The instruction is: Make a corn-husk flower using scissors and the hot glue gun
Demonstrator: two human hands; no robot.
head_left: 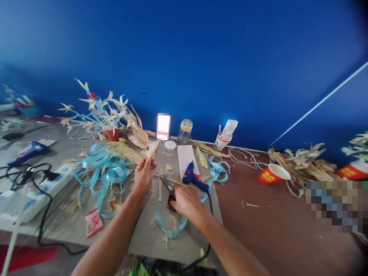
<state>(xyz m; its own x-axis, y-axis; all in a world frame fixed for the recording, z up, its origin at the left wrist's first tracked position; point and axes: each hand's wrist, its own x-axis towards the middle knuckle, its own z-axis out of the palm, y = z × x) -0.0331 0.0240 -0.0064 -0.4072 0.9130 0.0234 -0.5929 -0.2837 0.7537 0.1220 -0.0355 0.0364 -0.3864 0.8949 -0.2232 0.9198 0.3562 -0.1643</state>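
Observation:
My left hand (145, 174) is closed in a pinch on a pale piece of corn husk (151, 148), held upright above the grey board. Lower and to the right, my right hand (186, 201) is closed around a pair of scissors (171, 202). Their black handle loops show beside the fingers, and the metal blades point up and left; some of the fingers are hidden. Just beyond the right hand, a blue hot glue gun (195, 179) lies on a white sheet (185, 155). A loose light-blue ribbon (171, 233) curves across the board below the scissors.
Left of my hands lie tangled blue ribbon (116, 174) and a power strip (43, 195) with black cables. Behind stand husk flowers (106, 111), a glass jar (185, 132) and a lit screen (163, 126). A red paper cup (271, 175) tilts at right near dried husks (304, 163).

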